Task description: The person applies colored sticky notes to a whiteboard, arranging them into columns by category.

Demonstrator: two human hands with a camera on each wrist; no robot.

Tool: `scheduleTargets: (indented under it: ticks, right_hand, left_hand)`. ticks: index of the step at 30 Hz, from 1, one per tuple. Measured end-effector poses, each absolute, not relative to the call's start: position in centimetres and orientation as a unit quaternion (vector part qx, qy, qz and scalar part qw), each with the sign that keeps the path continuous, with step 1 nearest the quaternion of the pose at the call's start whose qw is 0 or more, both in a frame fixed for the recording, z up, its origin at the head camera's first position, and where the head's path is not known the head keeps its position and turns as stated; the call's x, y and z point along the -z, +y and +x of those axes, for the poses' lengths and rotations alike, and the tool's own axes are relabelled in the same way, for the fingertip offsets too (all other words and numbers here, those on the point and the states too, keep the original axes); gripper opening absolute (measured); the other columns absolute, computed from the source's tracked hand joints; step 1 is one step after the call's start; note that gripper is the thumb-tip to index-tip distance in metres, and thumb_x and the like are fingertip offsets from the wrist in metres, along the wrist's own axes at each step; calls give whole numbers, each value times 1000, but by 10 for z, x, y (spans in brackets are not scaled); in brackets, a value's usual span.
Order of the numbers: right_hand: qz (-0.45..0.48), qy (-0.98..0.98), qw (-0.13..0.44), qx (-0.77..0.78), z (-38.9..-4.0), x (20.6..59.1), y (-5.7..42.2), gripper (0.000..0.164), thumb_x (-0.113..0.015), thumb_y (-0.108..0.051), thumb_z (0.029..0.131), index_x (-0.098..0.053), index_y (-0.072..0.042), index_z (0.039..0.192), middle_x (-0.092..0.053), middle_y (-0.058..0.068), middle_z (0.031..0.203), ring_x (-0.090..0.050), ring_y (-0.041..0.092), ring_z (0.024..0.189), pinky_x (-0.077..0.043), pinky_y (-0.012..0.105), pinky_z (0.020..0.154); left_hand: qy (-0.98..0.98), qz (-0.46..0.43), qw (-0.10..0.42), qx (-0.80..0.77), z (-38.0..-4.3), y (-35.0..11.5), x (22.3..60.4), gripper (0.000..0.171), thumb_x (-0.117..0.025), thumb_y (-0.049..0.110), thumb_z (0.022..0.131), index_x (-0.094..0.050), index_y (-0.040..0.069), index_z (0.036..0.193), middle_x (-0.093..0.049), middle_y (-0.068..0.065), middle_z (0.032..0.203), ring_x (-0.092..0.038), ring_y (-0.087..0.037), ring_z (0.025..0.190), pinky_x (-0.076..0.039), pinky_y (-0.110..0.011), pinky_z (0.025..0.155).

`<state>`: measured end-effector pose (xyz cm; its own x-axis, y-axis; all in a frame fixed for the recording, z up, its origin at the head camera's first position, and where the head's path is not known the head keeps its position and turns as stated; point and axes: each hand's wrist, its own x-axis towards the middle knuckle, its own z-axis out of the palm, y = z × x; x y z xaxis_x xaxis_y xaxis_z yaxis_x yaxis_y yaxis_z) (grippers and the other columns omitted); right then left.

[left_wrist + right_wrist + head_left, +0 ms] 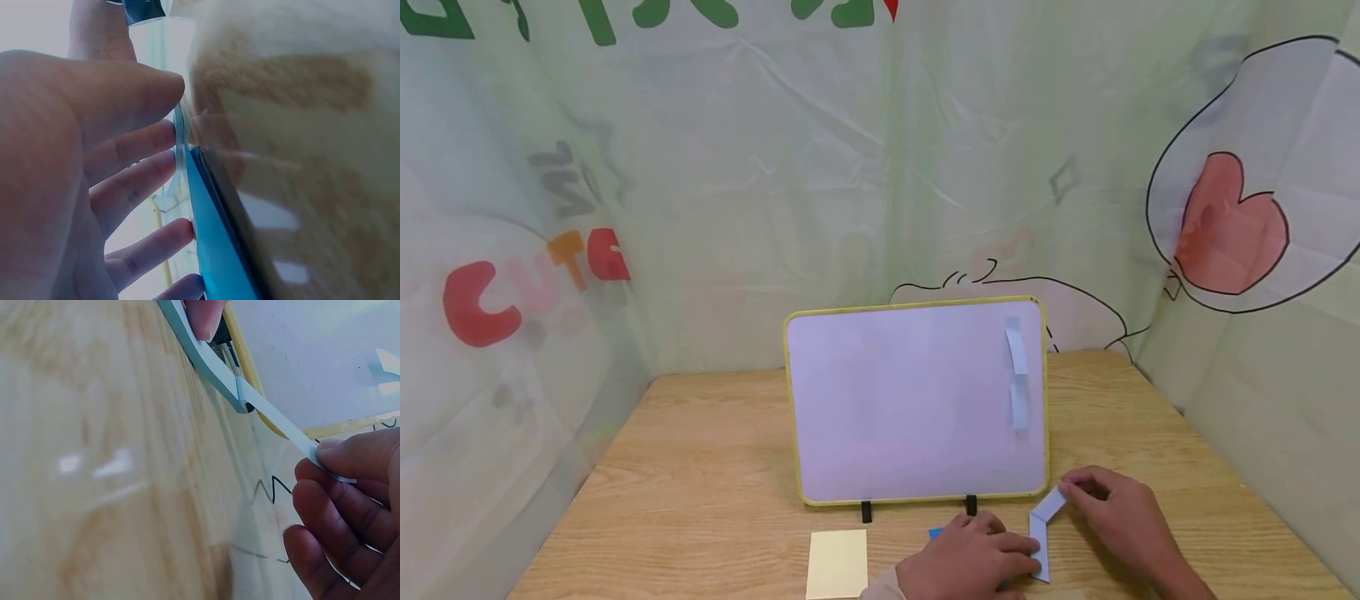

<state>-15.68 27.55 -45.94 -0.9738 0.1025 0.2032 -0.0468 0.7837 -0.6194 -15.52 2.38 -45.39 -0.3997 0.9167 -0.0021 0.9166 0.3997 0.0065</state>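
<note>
A narrow pale-blue pad (1039,550) of paper strips lies on the table in front of the whiteboard. My left hand (966,554) is palm down, its extended fingertips pressing on the pad. From the pad's far end, a pale-blue paper strip (278,415) angles up and to the right. My right hand (1116,512) pinches the free end of this strip between thumb and forefinger. Mostly covered by my left hand is a blue piece (935,532); in the left wrist view the blue piece (215,250) shows beside the fingers.
A yellow-framed whiteboard (917,408) stands on black feet behind the hands. Two pale-blue strips (1017,350) hang one above the other along its right side. Left of my left hand lies a pale-yellow paper square (837,562). Printed curtains (737,208) surround the wooden table (700,467).
</note>
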Motion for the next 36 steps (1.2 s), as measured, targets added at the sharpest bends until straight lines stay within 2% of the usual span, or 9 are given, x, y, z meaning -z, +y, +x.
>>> scheduleTargets:
  ticks: [5, 12, 15, 21, 26, 31, 36]
  right_hand:
    - [-20, -935, 129, -331, -156, 458, 277, 23, -69, -34, 96, -75, -12, 98, -73, -1, 93, -63, 18, 88, -49, 25, 69]
    - [-28, -924, 151, -349, -156, 455, 280, 23, -70, -34, 95, -75, -12, 99, -73, -2, 91, -60, 2, 83, -47, 20, 68]
    - [-27, -921, 155, -358, -155, 453, 280, 22, -71, -33, 95, -75, -12, 99, -73, -2, 90, -59, -1, 82, -47, 19, 68]
    - [-37, -916, 142, -374, -154, 452, 278, 25, -70, -34, 96, -75, -10, 101, -73, -1, 92, -60, -1, 83, -47, 18, 69]
    - [-42, -896, 132, -422, -154, 450, 276, 31, -67, -33, 98, -73, -5, 107, -73, 4, 95, -64, 1, 81, -51, 18, 68]
    - [-36, -870, 139, -472, -151, 448, 274, 33, -67, -28, 98, -71, 2, 111, -73, 11, 98, -68, 5, 79, -55, 22, 67]
    - [-43, -866, 151, -475, -151, 446, 271, 34, -66, -28, 99, -70, 3, 113, -73, 11, 98, -68, 5, 78, -56, 24, 66]
  left_hand:
    - [836, 549, 4, -6, -156, 22, 454, 42, -53, 48, 102, -55, 38, 142, -41, 24, 150, -42, 0, 121, -34, -14, 82]
    - [835, 551, -10, 1, -155, 21, 455, 43, -53, 49, 101, -56, 38, 142, -42, 23, 149, -43, 0, 120, -34, -14, 81]
    - [837, 548, -7, 2, -154, 22, 454, 42, -53, 49, 101, -55, 39, 142, -42, 24, 149, -42, 0, 120, -34, -14, 81]
    - [842, 539, 5, 6, -151, 24, 452, 42, -52, 50, 101, -54, 41, 142, -40, 26, 150, -40, 1, 120, -35, -17, 82]
    - [846, 532, 9, 16, -151, 25, 453, 42, -51, 51, 101, -54, 42, 142, -39, 27, 149, -39, 1, 121, -36, -21, 85]
    - [850, 526, 28, 15, -151, 26, 453, 43, -49, 52, 102, -52, 43, 144, -37, 28, 150, -38, 0, 124, -39, -29, 91]
    - [850, 526, 20, 11, -152, 26, 454, 43, -49, 51, 102, -52, 42, 144, -38, 27, 150, -39, 0, 124, -40, -36, 95]
